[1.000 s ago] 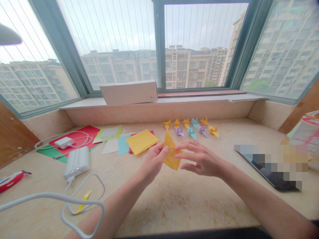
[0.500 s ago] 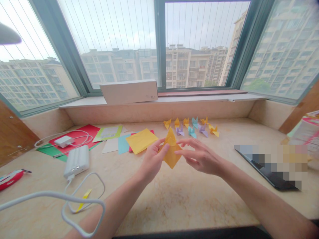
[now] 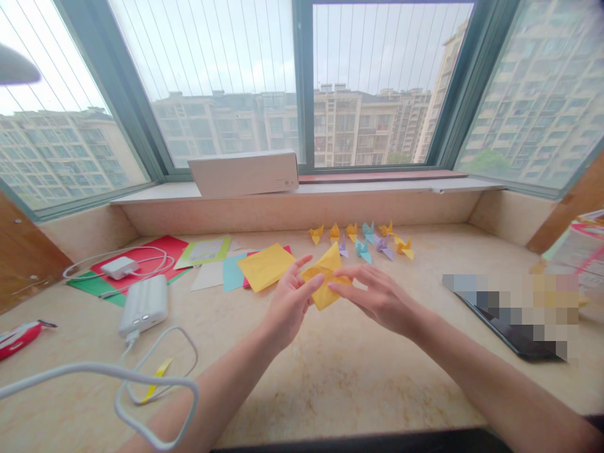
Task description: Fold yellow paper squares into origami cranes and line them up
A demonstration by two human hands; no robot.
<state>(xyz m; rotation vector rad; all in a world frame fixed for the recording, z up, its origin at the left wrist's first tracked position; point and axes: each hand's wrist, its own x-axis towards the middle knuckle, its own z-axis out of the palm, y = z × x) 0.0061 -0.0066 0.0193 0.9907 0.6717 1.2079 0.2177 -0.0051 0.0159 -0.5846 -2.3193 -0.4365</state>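
A folded piece of yellow origami paper [image 3: 325, 290] is held up above the counter between my two hands. My left hand [image 3: 289, 305] has its thumb on the paper's left side, with the index finger raised and other fingers partly hidden. The fingers of my right hand [image 3: 380, 294] close on the right side of the paper. Just behind stand several small folded paper cranes, among them a blue crane [image 3: 363, 251], a purple crane [image 3: 384, 248] and a yellow crane [image 3: 404, 247]. Left of my left hand lies a stack of yellow paper [image 3: 267, 267].
At the left are a white power bank [image 3: 144, 306], a white charger [image 3: 119, 268], a looped white cable [image 3: 155, 440], red paper [image 3: 160, 250] and a red tool [image 3: 21, 340]. A black device [image 3: 514, 340] lies at the right. A white box [image 3: 245, 174] stands on the sill.
The yellow paper has tilted, its top point leaning right. My right fingers have moved in onto its right side, and my left index finger has lifted away from it.
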